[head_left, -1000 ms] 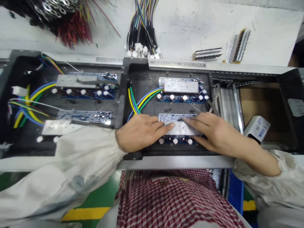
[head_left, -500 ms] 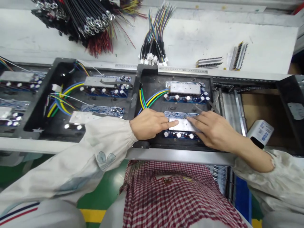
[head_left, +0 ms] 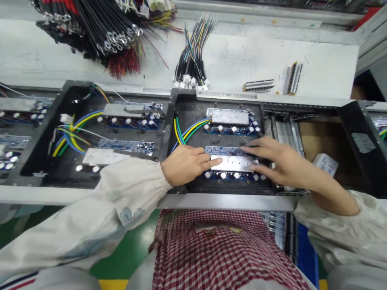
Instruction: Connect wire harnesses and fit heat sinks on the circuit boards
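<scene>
My left hand (head_left: pixel 184 165) rests at the left end of the nearer circuit board (head_left: pixel 220 150). One outstretched digit lies flat on its silvery metal plate (head_left: pixel 234 163); the other fingers bend beside the board's left edge. Over the right end of that plate is my right hand (head_left: pixel 278 161), blurred, fingers and thumb spread apart. I see nothing clearly held in it. Farther back in the same black housing (head_left: pixel 193 139) lies a second blue board with a metal plate (head_left: pixel 229 117). Yellow, green and blue wires (head_left: pixel 193 128) run leftward from it.
To the left, another black housing (head_left: pixel 166 141) holds similar boards. Behind stand a large bundle of black cables (head_left: pixel 99 28), a smaller wire bundle (head_left: pixel 192 56) and component strips (head_left: pixel 292 78). At right, a white labelled object (head_left: pixel 325 164) lies in an opening beside metal rails.
My right hand has lifted and shifted right off the plate, its fingers spreading. My left hand stays on the plate. The view has shifted slightly.
</scene>
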`<control>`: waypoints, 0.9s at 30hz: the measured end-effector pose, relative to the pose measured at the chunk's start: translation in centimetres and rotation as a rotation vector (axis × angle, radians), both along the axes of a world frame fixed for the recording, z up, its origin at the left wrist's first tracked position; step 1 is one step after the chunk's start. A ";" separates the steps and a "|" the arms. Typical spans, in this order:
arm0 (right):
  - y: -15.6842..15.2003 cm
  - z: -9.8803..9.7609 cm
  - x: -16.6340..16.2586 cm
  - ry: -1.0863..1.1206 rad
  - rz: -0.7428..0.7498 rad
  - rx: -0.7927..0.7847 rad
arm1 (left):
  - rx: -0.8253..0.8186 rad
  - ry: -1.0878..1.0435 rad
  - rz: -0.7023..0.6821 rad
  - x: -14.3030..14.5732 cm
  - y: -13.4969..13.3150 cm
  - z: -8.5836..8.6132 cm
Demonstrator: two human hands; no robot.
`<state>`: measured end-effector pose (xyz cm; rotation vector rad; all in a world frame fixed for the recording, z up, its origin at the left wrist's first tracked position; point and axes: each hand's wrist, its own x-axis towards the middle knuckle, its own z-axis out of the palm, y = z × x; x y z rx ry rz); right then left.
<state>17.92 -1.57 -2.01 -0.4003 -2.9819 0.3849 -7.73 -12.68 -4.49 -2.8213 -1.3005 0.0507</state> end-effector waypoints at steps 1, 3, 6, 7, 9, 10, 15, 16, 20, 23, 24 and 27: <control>0.5 0.2 0.2 0.009 -0.024 0.016 | 0.003 -0.006 -0.009 -0.1 0.0 -0.1; 1.4 0.2 0.4 -0.019 -0.056 0.089 | 0.003 -0.026 -0.029 -0.2 0.0 -0.3; 2.1 -0.3 0.0 -0.105 -0.020 0.096 | -0.009 -0.067 -0.037 -0.3 0.0 -0.4; 2.2 -0.4 -0.2 -0.117 -0.001 0.080 | -0.019 -0.080 -0.033 -0.4 0.0 -0.4; 2.4 -0.6 -0.6 -0.133 0.036 0.053 | -0.048 -0.106 -0.022 -0.4 -0.1 -0.3; 2.4 -0.7 -0.7 -0.136 0.049 0.043 | -0.060 -0.126 -0.019 -0.4 -0.1 -0.2; 2.8 -1.0 -0.9 -0.086 0.041 -0.024 | -0.095 -0.250 0.004 -0.3 -0.2 0.0; 2.9 -1.0 -0.9 -0.080 0.043 -0.043 | -0.107 -0.274 0.016 -0.3 -0.3 0.0; 3.2 -1.0 -1.2 -0.078 0.069 -0.113 | -0.178 -0.345 0.057 -0.4 -0.3 0.0; 3.4 -0.9 -1.2 -0.065 0.066 -0.149 | -0.229 -0.386 0.088 -0.4 -0.1 0.2; 3.5 -0.9 -1.2 -0.064 0.060 -0.165 | -0.245 -0.407 0.106 -0.4 -0.1 0.2; 3.6 -1.1 -0.9 -0.079 0.035 -0.224 | -0.297 -0.473 0.158 -0.3 0.0 0.3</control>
